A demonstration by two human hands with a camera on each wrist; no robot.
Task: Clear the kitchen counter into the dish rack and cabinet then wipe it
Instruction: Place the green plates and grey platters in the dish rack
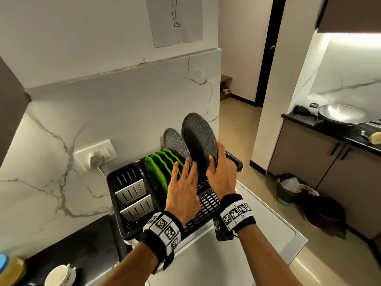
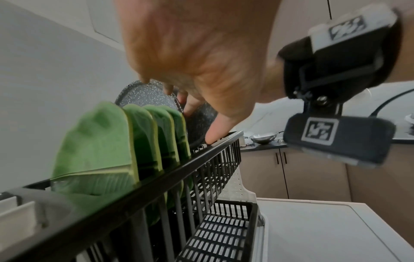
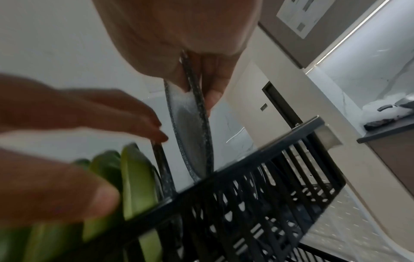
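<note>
Head view: your right hand [image 1: 221, 172] pinches a speckled plate [image 1: 199, 141] over the dish rack [image 1: 235, 159]; left hand [image 1: 182, 188] relaxed; cup [image 1: 59, 275] at seven o'clock still on the tabletop [image 1: 82, 244], unwiped.

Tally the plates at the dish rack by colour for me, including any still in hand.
Green plates standing in the dish rack: 4
Dark speckled plates: 2, one standing in the rack, one gripped by the right hand over it
Total: 6

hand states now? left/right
Left hand: open, straight fingers steadying the racked speckled plate.
Right hand: gripping the second speckled plate by its rim.
</note>
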